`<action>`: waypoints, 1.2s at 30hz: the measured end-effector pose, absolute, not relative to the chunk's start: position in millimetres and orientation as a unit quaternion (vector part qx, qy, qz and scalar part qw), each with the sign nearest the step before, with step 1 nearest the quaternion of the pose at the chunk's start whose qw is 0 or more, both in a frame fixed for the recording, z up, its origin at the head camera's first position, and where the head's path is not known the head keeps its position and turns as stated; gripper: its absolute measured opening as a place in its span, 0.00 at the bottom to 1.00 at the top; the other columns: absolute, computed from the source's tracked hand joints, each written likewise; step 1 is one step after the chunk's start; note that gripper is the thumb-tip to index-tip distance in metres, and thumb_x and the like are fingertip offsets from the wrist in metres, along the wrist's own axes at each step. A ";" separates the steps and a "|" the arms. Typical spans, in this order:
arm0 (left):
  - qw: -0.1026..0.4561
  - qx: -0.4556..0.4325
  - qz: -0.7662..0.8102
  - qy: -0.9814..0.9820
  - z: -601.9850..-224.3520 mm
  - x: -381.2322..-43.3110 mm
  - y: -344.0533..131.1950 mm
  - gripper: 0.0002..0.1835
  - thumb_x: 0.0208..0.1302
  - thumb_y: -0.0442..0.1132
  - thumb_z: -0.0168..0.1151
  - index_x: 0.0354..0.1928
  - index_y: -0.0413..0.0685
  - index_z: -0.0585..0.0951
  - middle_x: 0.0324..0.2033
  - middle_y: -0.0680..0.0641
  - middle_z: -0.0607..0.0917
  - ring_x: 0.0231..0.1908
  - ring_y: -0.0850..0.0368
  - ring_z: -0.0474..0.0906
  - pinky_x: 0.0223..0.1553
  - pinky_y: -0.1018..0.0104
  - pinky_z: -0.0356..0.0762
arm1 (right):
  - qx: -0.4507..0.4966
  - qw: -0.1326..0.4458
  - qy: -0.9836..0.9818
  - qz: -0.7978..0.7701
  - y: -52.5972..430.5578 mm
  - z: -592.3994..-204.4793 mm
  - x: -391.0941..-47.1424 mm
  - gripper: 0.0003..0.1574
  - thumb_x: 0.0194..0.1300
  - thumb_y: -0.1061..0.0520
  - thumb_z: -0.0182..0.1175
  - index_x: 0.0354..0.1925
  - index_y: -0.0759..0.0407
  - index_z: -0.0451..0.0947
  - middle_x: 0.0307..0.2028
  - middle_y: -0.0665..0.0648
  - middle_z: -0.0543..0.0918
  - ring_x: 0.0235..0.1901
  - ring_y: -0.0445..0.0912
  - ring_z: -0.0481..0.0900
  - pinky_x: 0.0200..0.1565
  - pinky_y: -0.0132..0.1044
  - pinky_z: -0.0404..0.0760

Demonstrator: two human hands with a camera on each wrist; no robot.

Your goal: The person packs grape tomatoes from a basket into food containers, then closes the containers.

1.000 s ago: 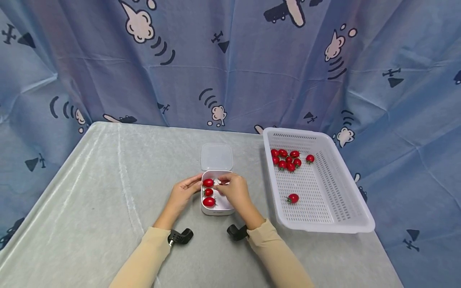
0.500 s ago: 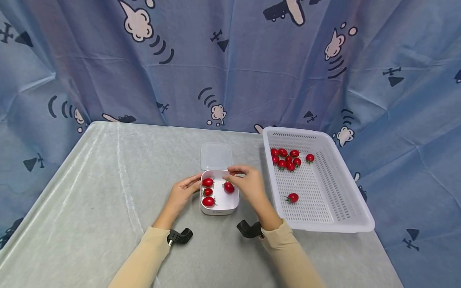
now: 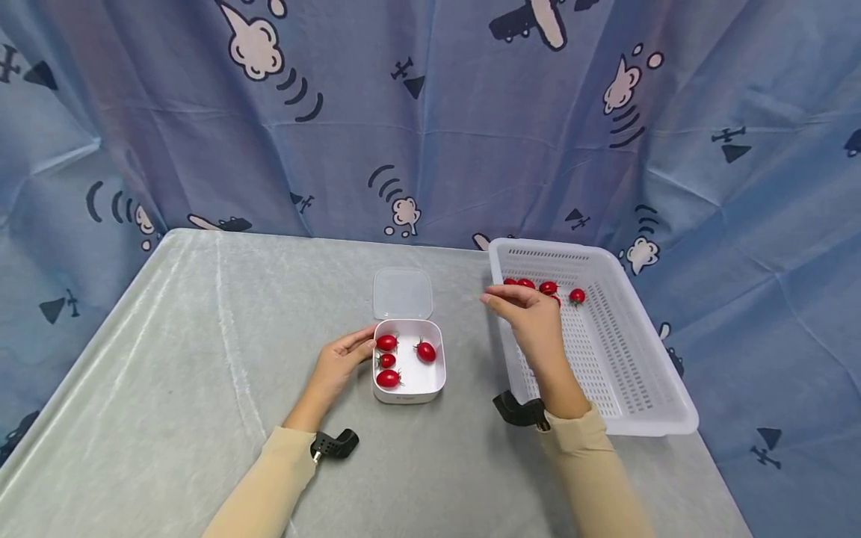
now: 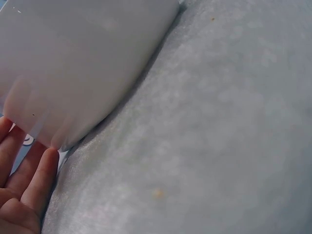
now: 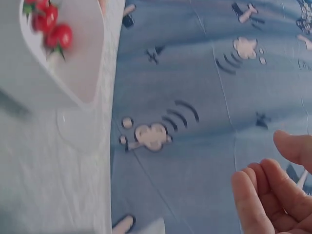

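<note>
A small white box [image 3: 407, 392] stands on the table in the head view. Along its left wall lie three red cherry tomatoes [image 3: 388, 379], and another cherry tomato [image 3: 425, 352] lies in its right half. My left hand [image 3: 334, 373] rests at the box's left side; in the left wrist view its fingertips [image 4: 48, 158] touch the outer wall. My right hand [image 3: 540, 329] hovers over the left edge of a white plastic basket [image 3: 662, 388], fingers loosely bent and holding nothing. It hides some of the cherry tomatoes [image 3: 548, 288] inside the basket.
Behind the box a clear lid [image 3: 403, 294] lies on the pale tablecloth [image 3: 181, 373]. A blue patterned curtain [image 3: 336, 134] hangs along the table's far edge. Each wrist wears a black camera mount [image 3: 336, 444].
My right hand has let go of a cherry tomato in the box's right half and moved right to the basket. My left hand stays at the box.
</note>
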State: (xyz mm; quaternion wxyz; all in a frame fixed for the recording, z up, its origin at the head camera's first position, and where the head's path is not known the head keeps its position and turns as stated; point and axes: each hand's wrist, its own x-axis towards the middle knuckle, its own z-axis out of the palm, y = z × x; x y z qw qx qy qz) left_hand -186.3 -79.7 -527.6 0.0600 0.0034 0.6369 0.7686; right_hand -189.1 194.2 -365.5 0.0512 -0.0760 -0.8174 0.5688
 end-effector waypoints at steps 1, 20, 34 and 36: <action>0.060 0.003 0.768 0.637 -527.9 -186.4 -79.6 0.22 0.69 0.33 0.61 0.63 0.32 0.76 0.60 0.32 0.79 0.48 0.69 0.83 0.53 0.75 0.81 | -0.080 0.056 -0.814 0.572 199.5 -364.3 -189.7 0.22 0.61 0.52 0.71 0.48 0.65 0.85 0.34 0.40 0.85 0.37 0.35 0.81 0.43 0.25 0.80; 0.061 -0.005 0.765 0.641 -528.9 -186.0 -81.2 0.23 0.68 0.34 0.62 0.63 0.32 0.76 0.60 0.32 0.79 0.48 0.69 0.83 0.53 0.75 0.80 | -0.097 0.051 -0.838 0.535 285.5 -368.0 -216.3 0.25 0.64 0.44 0.67 0.52 0.59 0.84 0.31 0.29 0.84 0.38 0.29 0.82 0.44 0.20 0.79; 0.060 -0.001 0.764 0.642 -528.1 -184.7 -80.5 0.23 0.68 0.34 0.62 0.63 0.33 0.76 0.60 0.33 0.80 0.48 0.69 0.83 0.53 0.75 0.81 | -0.142 0.039 -0.749 0.646 319.4 -378.6 -244.3 0.11 0.61 0.52 0.71 0.41 0.53 0.86 0.33 0.37 0.86 0.37 0.31 0.86 0.44 0.21 0.83; 0.059 0.001 0.765 0.642 -528.0 -184.7 -80.3 0.22 0.68 0.34 0.62 0.62 0.33 0.76 0.59 0.33 0.80 0.48 0.69 0.84 0.53 0.74 0.81 | -0.141 0.037 -0.731 0.666 323.3 -381.2 -246.9 0.07 0.61 0.56 0.71 0.40 0.53 0.87 0.34 0.39 0.87 0.37 0.32 0.86 0.43 0.21 0.83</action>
